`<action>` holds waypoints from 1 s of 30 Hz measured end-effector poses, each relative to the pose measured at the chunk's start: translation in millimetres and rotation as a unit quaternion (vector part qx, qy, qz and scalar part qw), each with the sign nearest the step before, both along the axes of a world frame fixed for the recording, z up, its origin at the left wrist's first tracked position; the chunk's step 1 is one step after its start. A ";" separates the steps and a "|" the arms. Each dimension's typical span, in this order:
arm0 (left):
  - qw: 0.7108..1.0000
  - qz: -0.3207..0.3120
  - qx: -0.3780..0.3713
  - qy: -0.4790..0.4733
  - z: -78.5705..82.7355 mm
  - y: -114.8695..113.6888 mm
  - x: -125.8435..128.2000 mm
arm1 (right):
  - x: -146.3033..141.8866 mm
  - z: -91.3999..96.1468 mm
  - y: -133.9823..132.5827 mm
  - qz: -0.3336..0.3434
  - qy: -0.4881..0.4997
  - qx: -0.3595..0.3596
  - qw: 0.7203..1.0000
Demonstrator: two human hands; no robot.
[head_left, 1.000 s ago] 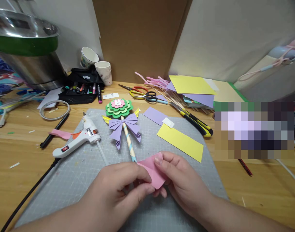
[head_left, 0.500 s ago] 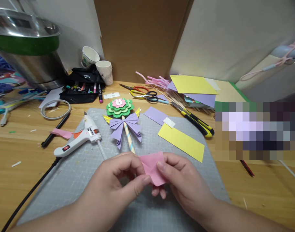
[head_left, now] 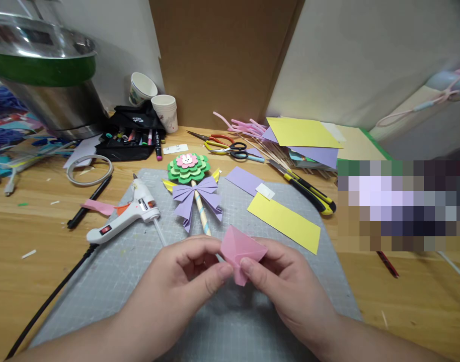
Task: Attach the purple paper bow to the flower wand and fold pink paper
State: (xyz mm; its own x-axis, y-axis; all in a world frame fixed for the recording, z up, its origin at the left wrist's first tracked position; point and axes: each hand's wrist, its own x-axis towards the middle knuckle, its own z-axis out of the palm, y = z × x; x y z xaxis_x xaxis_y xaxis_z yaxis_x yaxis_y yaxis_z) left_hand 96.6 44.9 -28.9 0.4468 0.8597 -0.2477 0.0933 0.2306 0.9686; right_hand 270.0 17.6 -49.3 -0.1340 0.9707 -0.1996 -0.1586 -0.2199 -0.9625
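A small piece of pink paper (head_left: 240, 247), creased and partly folded, is held above the grey cutting mat (head_left: 117, 286). My left hand (head_left: 194, 276) pinches its left side between thumb and fingers. On the lower right, my right hand (head_left: 281, 274) grips it with the thumb pressed on the front; the fingers behind are mostly hidden. Just beyond my hands lies a paper wand (head_left: 202, 211) with a striped stick, a purple pleated bow (head_left: 196, 193) and a layered green flower (head_left: 188, 168) bearing a pink rabbit-faced top.
Left of the wand rests a white hot glue gun (head_left: 124, 216). A yellow paper strip (head_left: 285, 221), a purple strip (head_left: 243, 180) and a utility knife (head_left: 303, 188) lie to the right. Farther back are scissors (head_left: 233, 150), a marker pouch (head_left: 130, 136) and paper cups (head_left: 165, 113).
The pink paper has turned and its lower part is now folded into a narrower, pointed shape. Both hands stay closed on it; the view has shifted slightly.
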 end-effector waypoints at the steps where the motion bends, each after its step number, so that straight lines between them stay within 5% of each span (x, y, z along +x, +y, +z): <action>1: 1.000 -0.007 0.010 0.003 0.9 1.4 -0.2 | -0.3 -0.8 -0.8 -0.001 0.002 -0.004 1.000; 18: 0.997 -0.029 -0.041 -0.061 -1.4 -0.1 2.7 | 0.8 -3.3 -9.5 -0.003 -0.222 0.102 0.970; 30: 0.991 -0.009 -0.078 -0.113 2.1 -0.5 3.9 | 4.1 0.3 -12.1 0.054 -0.160 0.128 0.977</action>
